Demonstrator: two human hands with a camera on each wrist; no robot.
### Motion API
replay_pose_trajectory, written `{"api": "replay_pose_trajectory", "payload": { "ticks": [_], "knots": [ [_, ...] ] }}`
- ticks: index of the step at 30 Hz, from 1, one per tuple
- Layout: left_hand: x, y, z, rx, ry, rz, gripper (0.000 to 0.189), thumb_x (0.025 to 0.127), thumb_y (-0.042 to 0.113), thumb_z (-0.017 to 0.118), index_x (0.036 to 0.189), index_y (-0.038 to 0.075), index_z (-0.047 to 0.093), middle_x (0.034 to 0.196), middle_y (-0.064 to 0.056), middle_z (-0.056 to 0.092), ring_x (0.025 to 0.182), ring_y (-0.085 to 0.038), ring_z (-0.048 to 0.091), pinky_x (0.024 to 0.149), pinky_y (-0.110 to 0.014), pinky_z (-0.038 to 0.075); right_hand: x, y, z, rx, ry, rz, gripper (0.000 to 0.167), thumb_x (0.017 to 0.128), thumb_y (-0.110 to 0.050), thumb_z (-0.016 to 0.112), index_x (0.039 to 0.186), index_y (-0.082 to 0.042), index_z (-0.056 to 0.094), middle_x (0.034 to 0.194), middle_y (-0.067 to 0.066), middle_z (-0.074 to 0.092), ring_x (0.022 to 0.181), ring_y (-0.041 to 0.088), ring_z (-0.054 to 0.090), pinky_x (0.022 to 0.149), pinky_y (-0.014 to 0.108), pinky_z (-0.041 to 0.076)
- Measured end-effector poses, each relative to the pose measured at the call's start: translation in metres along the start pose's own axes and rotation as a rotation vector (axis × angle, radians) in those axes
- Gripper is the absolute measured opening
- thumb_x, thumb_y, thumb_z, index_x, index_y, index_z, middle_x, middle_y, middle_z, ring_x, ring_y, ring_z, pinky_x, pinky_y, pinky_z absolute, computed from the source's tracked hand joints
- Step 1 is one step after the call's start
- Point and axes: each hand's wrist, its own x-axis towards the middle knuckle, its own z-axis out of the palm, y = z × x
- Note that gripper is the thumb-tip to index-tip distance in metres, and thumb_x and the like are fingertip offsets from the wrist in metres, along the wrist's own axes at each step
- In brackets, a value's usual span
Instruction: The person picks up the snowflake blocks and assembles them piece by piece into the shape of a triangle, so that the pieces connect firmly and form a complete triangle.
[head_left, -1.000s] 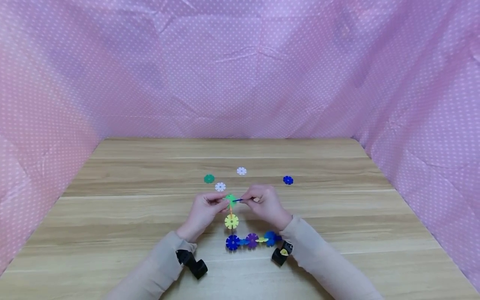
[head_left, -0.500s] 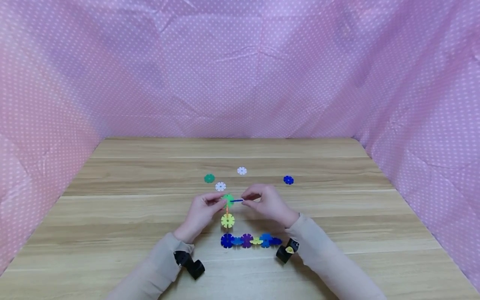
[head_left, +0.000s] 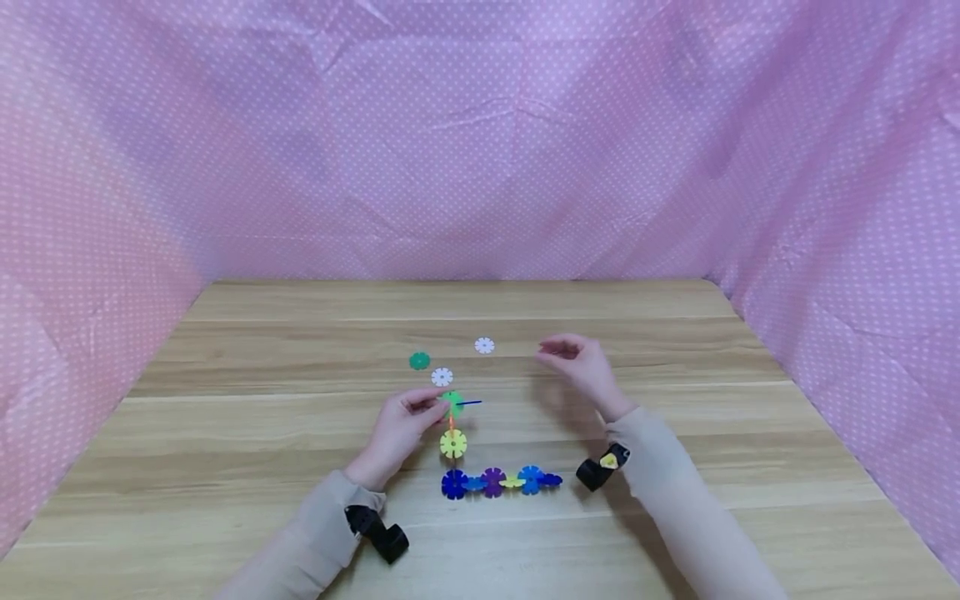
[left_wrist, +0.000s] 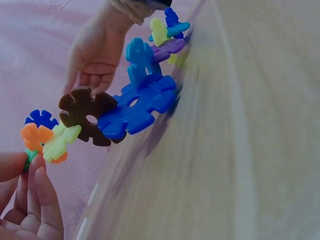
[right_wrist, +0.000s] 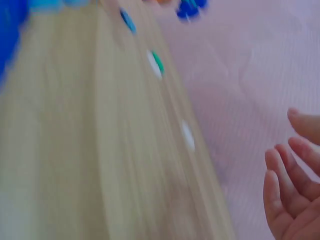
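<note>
My left hand point(head_left: 397, 432) pinches a green notched disc point(head_left: 454, 400) between thumb and fingers. Slotted to it is a blue disc point(head_left: 471, 403), edge-on, sticking out to the right. From the green disc a chain runs towards me: an orange disc point(left_wrist: 36, 134), a yellow disc point(head_left: 447, 451) and a brown disc point(left_wrist: 75, 107), then a dark blue corner disc point(head_left: 454, 490). There the chain turns right through a purple disc point(head_left: 492, 490) and several others. My right hand point(head_left: 592, 379), thumb and fingers apart and holding nothing, hovers beyond the chain at the right.
Loose on the wooden table point(head_left: 262, 417) beyond my left hand lie a green disc point(head_left: 419, 361), a near white disc point(head_left: 437, 382) and a farther white disc point(head_left: 479, 348). Pink dotted cloth point(head_left: 480, 167) hangs at the back and sides.
My right hand has let go of the edge-on blue disc and moved right and away, now covering the loose blue disc. The chain has shifted slightly left; my left hand keeps its pinch.
</note>
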Motion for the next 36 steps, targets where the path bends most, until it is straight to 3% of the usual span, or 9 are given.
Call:
{"api": "replay_pose_trajectory", "payload": {
  "ticks": [3,7,12,17,29,36],
  "knots": [
    [0.000,-0.001,-0.001,-0.005,0.004,-0.003,0.029,0.089,0.001,0.062,0.117,0.000,0.065,0.088,-0.007,0.063,0.078,-0.014,0.060,0.071,-0.022,0.056,0.009,0.013,-0.014,-0.026,0.049,0.062,0.035,0.086,-0.012,0.068,0.115,0.006,0.062,0.107,0.019,0.067,0.086,0.009,0.062,0.074,0.015,0.050],
    [0.000,-0.002,-0.001,-0.001,0.004,-0.008,0.028,0.089,0.002,0.062,0.117,0.001,0.065,0.090,-0.008,0.063,0.078,-0.013,0.061,0.072,-0.023,0.056,0.018,0.029,-0.028,-0.106,0.063,0.090,0.038,0.087,-0.013,0.067,0.119,0.007,0.059,0.112,0.024,0.064,0.098,0.025,0.063,0.083,0.025,0.052],
    [-0.001,-0.002,-0.001,0.009,0.007,-0.006,0.027,0.089,0.003,0.062,0.116,0.002,0.066,0.090,-0.007,0.063,0.079,-0.013,0.061,0.074,-0.024,0.056,0.025,0.042,-0.038,-0.244,0.001,0.120,0.044,0.086,-0.014,0.069,0.122,0.008,0.056,0.116,0.027,0.060,0.108,0.037,0.058,0.093,0.044,0.049],
    [-0.001,-0.002,-0.001,0.015,0.008,-0.004,0.028,0.089,0.003,0.062,0.117,0.003,0.066,0.089,-0.005,0.063,0.079,-0.012,0.060,0.072,-0.023,0.055,0.026,0.047,-0.041,-0.347,-0.068,0.154,0.044,0.083,-0.016,0.073,0.118,0.005,0.059,0.116,0.026,0.060,0.106,0.037,0.058,0.092,0.046,0.049],
    [0.000,-0.003,0.000,-0.020,0.011,0.012,0.028,0.088,0.000,0.062,0.116,-0.001,0.065,0.086,-0.004,0.064,0.076,-0.011,0.061,0.070,-0.023,0.056,0.027,0.051,-0.037,-0.399,-0.098,0.153,0.033,0.083,-0.010,0.071,0.112,0.002,0.062,0.109,0.025,0.062,0.102,0.037,0.059,0.091,0.048,0.049],
    [0.000,-0.002,-0.001,-0.030,0.011,0.011,0.028,0.088,0.000,0.062,0.115,-0.001,0.065,0.086,-0.004,0.063,0.075,-0.011,0.061,0.070,-0.022,0.056,0.027,0.053,-0.038,-0.357,-0.096,0.168,0.025,0.084,-0.008,0.070,0.106,0.002,0.066,0.110,0.024,0.064,0.106,0.036,0.058,0.095,0.049,0.047]
  ]
}}
